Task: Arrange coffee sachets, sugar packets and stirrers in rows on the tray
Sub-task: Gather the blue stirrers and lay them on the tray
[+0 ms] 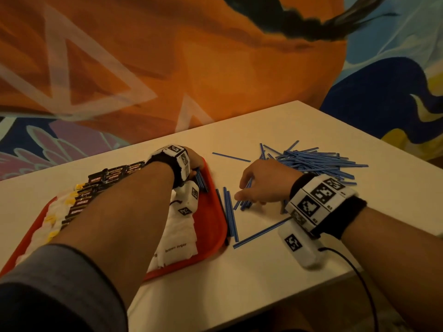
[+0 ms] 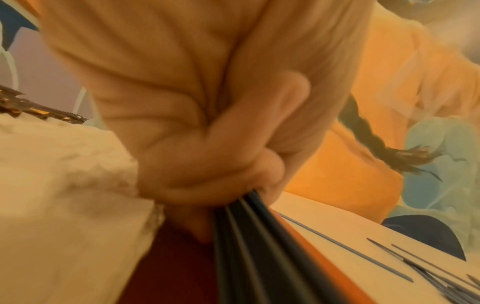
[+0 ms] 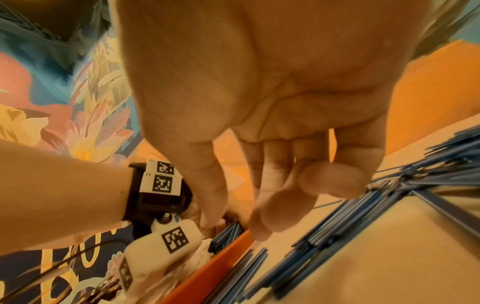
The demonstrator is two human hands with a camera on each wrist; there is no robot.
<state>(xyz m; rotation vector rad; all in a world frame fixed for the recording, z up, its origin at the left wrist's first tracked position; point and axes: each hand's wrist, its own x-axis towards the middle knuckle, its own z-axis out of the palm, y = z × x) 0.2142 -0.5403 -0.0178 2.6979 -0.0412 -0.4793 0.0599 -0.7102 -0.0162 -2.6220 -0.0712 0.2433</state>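
A red tray on the white table holds a row of black coffee sachets and white sugar packets. At the tray's far right edge my left hand grips a small bundle of blue stirrers. The left wrist view shows its fingers curled round that bundle, beside the sugar packets. To the right of the tray my right hand reaches down with fairly straight fingers onto loose stirrers on the table.
A large heap of blue stirrers lies at the back right. A few straight stirrers lie along the tray's right rim. A painted wall stands behind the table. A black cable trails off the table's near edge.
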